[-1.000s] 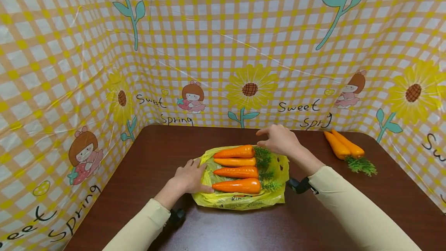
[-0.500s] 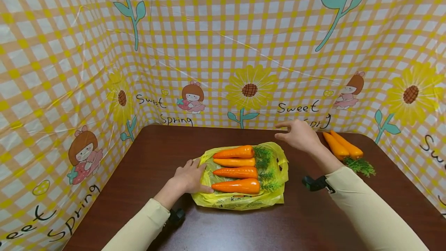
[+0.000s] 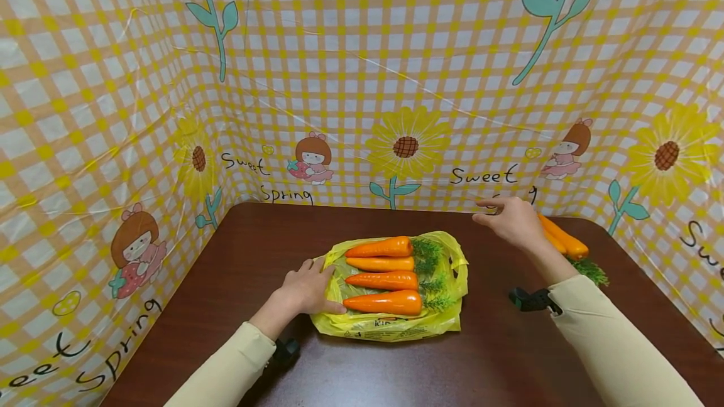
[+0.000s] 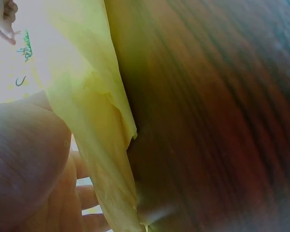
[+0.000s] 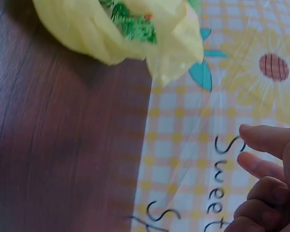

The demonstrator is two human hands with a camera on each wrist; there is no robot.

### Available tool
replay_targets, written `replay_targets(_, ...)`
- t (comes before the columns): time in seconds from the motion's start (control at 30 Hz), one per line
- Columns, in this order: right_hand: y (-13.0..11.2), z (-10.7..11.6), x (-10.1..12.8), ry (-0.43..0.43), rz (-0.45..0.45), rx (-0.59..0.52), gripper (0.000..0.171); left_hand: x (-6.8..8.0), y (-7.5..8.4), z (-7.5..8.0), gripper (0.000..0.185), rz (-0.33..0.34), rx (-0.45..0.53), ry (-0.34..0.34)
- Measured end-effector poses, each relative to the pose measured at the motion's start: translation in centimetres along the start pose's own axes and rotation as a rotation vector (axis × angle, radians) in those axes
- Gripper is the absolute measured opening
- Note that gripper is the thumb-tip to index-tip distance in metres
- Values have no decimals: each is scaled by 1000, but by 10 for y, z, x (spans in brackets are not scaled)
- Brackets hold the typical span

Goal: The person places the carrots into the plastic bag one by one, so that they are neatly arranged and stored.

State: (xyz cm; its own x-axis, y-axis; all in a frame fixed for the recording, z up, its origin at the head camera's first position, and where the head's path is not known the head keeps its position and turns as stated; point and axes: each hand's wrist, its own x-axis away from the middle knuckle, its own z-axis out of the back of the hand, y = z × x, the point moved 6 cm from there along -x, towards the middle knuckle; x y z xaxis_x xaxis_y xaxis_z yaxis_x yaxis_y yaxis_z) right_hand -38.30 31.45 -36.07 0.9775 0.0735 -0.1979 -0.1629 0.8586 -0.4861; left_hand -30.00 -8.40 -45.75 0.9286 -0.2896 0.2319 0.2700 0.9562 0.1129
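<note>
Several orange carrots with green leafy tops lie side by side on a yellow plastic bag, tips to the left. My left hand rests on the bag's left end, fingers spread, the thumb close to the nearest carrot's tip. In the left wrist view the yellow plastic partly hides those fingers. My right hand is in the air right of the bag, holding nothing. Its thumb and index finger are apart, the other fingers loosely bent. Beside it lie two more carrots, partly hidden behind the hand and wrist.
A dark brown table carries everything. Checked cloth walls with sunflowers and lettering stand along its back and both sides. Green leaves of the separate carrots lie near the right forearm.
My right hand has moved right, from above the leafy tops on the bag to beside the two separate carrots. The left hand and the bag's carrots have stayed in place.
</note>
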Motion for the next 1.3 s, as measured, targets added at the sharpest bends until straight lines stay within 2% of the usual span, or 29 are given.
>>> replay_targets(0.33,42,7,5,87,-131,-63,61,0,0,0,98,2,-4,3)
replay_targets(0.53,64,9,10,129,-173,-19,66,0,1,0,98,5,-6,0)
replay_targets(0.87,98,10,16,105,-321,-29,83,-1,0,-1,99,8,-12,3)
replay_targets(1.0,112,10,18,104,-361,-2,85,-2,0,-2,99,8,-12,2)
replay_targets(1.3,136,13,31,51,-579,-7,95,-2,0,-2,99,13,-18,1)
